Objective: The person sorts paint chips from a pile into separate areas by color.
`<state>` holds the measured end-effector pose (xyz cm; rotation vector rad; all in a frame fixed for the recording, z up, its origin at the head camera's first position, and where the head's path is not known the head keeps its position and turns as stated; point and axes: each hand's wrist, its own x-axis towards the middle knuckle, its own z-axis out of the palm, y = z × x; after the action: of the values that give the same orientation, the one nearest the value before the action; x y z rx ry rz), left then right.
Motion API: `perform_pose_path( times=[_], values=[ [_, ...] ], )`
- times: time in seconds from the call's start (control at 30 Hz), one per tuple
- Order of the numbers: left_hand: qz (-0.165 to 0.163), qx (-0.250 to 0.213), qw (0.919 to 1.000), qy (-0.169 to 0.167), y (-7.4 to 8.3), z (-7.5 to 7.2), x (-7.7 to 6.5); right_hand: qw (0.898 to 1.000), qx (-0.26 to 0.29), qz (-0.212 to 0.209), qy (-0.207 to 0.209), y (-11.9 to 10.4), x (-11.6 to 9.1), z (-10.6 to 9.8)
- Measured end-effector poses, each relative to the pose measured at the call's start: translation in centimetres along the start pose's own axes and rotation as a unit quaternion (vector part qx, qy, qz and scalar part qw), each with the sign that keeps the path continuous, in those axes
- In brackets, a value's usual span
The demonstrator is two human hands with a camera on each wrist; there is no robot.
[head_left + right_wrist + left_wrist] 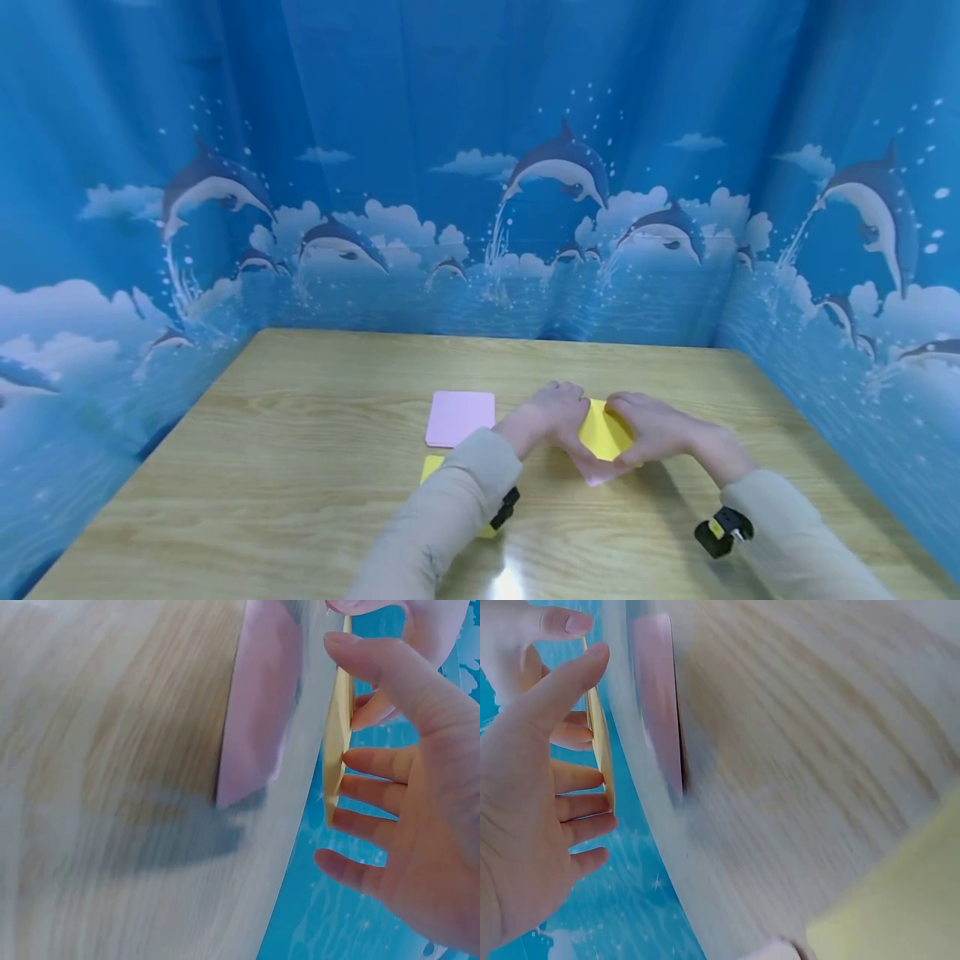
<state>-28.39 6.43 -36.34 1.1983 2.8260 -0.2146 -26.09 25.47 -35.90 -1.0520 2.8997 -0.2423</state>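
Note:
In the head view both hands hold a yellow paper square [604, 433] between them, over the right part of the table. My left hand [546, 417] grips its left edge and my right hand [663, 429] its right edge, with thumbs at the near side. The sheet appears slightly bent or creased. Seen edge-on in the wrist views, the yellow paper [600, 742] is raised off the table. A pink paper square [259, 712] lies below it on the wood, apart from the hands; in the head view only its near corner shows.
A pink square stack [461, 418] lies left of the hands on the wooden table [322, 417]. Nearer me, a yellow square [431, 467] is mostly hidden under my left forearm. A blue dolphin-print curtain [420, 167] surrounds the table's back and sides.

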Motion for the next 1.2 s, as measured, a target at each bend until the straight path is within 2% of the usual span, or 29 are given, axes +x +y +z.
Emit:
perform_pose_path(
  times=[0.23,0.53,0.83,1.0,1.2],
  values=[
    [-0.006,0.009,0.9999,0.003,-2.3,-0.5,-2.1,1.000,0.015,0.013,-0.006,-1.6,1.6,-0.2],
    [0.002,0.047,0.9984,0.032,-4.5,-0.4,-5.0,1.000,0.001,-0.012,0.009,-3.5,3.4,0.1],
    [0.003,0.062,0.9971,0.044,-5.7,-0.2,-7.8,0.999,-0.002,-0.045,0.012,-5.6,4.4,0.0],
    [0.000,0.065,0.9963,0.055,-6.1,0.4,-9.6,0.996,-0.022,-0.080,0.023,-6.8,4.9,0.1],
    [-0.012,0.062,0.9963,0.058,-6.2,1.3,-11.8,0.994,-0.045,-0.099,0.013,-8.4,5.3,0.8]
  ],
)
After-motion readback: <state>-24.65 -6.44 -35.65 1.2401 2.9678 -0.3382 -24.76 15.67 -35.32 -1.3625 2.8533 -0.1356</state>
